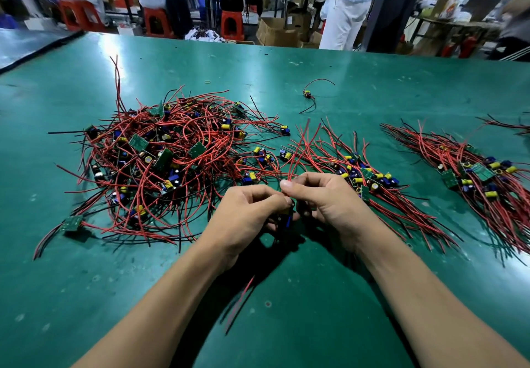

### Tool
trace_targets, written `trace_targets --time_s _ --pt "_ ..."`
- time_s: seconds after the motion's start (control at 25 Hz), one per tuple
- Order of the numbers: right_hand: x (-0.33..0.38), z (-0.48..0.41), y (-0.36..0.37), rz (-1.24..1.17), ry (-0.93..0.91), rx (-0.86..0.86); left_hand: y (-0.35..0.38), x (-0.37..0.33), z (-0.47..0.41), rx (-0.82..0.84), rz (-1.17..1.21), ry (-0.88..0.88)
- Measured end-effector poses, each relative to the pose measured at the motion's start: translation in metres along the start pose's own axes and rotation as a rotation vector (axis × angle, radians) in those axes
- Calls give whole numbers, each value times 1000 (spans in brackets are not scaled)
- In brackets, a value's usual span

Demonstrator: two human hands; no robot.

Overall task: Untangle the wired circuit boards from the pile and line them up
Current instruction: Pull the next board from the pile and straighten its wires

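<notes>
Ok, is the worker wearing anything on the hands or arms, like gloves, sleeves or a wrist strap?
No. The left hand and right hand are bare: no gloves or rings visible. The left forearm and right forearm are bare to the picture's bottom edge, with no sleeves, watch or wrist strap showing.

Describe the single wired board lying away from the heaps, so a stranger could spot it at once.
Start at the green table and find the big tangled pile on the left and the lined-up rows on the right. Beyond the gap between them, toward the far edge, lies the lone board. Unlike its neighbours it touches nothing else, its red and black wires curling freely.
</notes>
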State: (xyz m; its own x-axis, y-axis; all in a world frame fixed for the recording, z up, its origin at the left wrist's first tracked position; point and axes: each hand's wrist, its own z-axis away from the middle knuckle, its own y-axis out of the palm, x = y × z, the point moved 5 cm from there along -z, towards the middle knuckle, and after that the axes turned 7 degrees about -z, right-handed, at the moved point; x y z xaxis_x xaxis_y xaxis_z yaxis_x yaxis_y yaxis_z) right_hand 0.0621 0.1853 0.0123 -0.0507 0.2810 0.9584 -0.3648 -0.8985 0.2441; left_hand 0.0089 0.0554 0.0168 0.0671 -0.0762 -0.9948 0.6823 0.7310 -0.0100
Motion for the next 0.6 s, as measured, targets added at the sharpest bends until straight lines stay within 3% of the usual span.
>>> trace_targets --time_s 0.28,0.44,0.6 --pt "-4 -11 -8 -246 24 -210 4 2 0 58 -39 -2" --pt "-3 -13 -9 -528 128 -215 6 1 1 76 -73 20" --pt "6 -13 -14 -656 132 -218 9 -1 3 95 -121 41"
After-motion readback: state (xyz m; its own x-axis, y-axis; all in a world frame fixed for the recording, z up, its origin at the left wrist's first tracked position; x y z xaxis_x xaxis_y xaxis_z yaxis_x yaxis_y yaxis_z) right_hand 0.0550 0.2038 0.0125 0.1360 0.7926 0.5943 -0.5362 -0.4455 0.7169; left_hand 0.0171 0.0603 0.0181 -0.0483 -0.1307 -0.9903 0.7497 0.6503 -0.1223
